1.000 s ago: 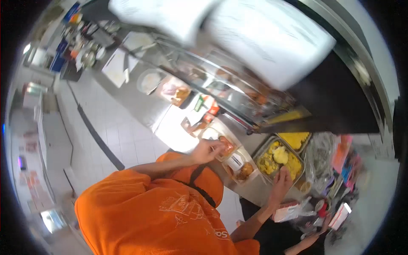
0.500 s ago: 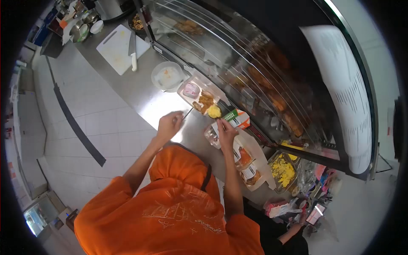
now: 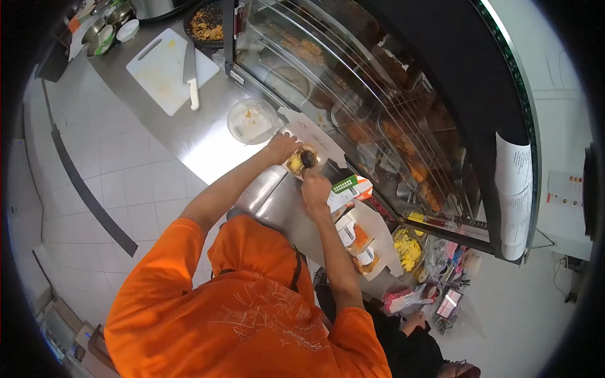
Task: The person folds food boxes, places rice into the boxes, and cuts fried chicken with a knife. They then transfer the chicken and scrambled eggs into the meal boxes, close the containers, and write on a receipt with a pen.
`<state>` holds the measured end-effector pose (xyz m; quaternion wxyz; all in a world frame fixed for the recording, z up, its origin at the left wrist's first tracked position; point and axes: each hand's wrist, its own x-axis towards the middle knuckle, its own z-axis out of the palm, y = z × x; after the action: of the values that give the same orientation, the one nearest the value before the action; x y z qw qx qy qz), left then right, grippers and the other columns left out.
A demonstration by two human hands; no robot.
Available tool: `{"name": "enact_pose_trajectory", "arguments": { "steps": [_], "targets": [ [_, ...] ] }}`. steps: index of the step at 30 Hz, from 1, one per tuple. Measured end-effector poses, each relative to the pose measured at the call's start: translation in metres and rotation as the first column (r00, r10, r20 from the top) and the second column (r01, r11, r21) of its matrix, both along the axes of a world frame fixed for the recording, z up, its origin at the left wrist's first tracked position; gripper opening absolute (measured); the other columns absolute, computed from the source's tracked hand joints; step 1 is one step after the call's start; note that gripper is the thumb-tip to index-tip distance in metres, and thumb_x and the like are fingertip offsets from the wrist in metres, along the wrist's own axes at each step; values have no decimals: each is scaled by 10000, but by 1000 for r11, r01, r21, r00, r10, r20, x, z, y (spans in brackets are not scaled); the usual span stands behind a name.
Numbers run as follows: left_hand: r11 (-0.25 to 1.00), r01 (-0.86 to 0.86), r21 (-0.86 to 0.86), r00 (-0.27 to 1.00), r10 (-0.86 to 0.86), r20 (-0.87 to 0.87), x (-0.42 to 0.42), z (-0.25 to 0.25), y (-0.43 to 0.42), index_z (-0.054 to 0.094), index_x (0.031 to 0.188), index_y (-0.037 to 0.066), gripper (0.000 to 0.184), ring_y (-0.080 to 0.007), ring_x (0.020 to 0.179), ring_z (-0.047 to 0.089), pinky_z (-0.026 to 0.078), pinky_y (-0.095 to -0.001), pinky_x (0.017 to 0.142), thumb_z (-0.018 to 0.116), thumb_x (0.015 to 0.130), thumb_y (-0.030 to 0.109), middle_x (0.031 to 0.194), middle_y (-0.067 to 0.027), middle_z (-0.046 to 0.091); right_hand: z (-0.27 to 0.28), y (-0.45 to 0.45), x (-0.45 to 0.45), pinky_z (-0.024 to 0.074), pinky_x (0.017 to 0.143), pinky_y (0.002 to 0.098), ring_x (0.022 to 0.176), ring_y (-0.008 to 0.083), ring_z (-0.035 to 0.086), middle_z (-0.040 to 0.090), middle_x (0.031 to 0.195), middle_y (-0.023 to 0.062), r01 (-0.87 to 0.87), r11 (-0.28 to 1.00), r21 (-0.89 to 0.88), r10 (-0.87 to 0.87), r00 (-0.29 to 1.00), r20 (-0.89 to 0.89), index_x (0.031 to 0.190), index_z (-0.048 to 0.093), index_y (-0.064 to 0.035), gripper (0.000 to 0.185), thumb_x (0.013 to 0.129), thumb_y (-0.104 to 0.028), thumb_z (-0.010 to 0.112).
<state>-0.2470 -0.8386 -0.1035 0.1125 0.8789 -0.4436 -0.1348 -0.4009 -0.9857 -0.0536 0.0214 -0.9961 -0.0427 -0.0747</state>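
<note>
An open cardboard takeaway box sits on the steel counter, its lid raised against the glass cabinet. My right hand is closed round the handle of a dark spoon, whose round bowl is over the box. Yellow scrambled egg lies in the box beside the spoon. My left hand is at the near left side of the box, fingers curled over its edge; they cover part of the food inside. A clear plastic bowl with a few crumbs stands just beyond my left hand.
A white cutting board carries a white-handled knife. The glass food cabinet borders the counter. To the right are another box with labelled packs and a tray of scrambled egg. A person in black is close by on the right.
My left hand has moved forward onto the takeaway box. My right hand has moved left with the spoon; the egg on it is now in the box, and the spoon's dark bowl shows.
</note>
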Motion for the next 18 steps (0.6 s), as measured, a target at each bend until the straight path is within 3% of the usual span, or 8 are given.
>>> {"name": "enact_pose_trajectory", "arguments": {
  "steps": [2,4,7,10,13,16,18],
  "targets": [
    [1000,28,13,1000,-28,-4,-4,13,5,615,1303,153,534,-334,1166,623,526,-456,983,772,793,121,1241,-131,628,0,0,-15,557,568,434,638,321,694,684,773,122,26,1000,3,-26,999,28,822,634,-71,49,869,-85,629],
    [1000,13,-28,997,-11,76,2,11,8,622,1267,136,506,-334,1150,627,544,-431,944,775,785,120,1230,-148,625,5,2,-11,551,561,438,634,332,686,683,767,124,28,997,74,-37,992,119,819,625,-69,60,878,-81,633],
    [998,-40,-47,999,41,35,-2,6,11,636,1214,103,487,-335,1134,626,542,-412,942,793,754,108,1189,-153,628,-5,11,-14,555,567,408,646,289,680,654,783,97,76,997,-22,-76,997,-13,896,653,-86,24,876,-80,642],
    [998,-59,4,998,59,22,13,12,9,626,1202,73,520,-334,1150,605,530,-402,966,818,719,98,1189,-154,607,13,20,-15,553,575,437,637,348,673,669,745,122,121,976,181,-153,973,173,838,656,-73,93,918,-113,631],
    [996,-42,-83,996,48,79,2,14,17,645,1145,58,443,-325,1110,625,556,-387,904,801,733,112,1172,-159,608,39,31,-15,547,577,447,632,354,672,669,734,124,246,958,150,-273,940,204,842,675,-74,105,919,-144,659],
    [999,-42,-16,999,42,-13,2,19,15,651,1134,54,385,-330,1104,629,555,-396,900,761,767,97,1162,-163,607,8,28,-14,535,571,458,630,359,669,674,737,131,236,968,88,-238,971,13,846,687,-77,120,926,-165,675],
    [993,-120,-10,991,120,61,0,13,11,660,1122,47,345,-343,1103,630,536,-409,944,729,785,79,1174,-169,607,6,30,0,528,570,467,636,364,670,678,747,140,239,944,228,-275,951,139,842,685,-81,132,934,-174,669]
  ]
}}
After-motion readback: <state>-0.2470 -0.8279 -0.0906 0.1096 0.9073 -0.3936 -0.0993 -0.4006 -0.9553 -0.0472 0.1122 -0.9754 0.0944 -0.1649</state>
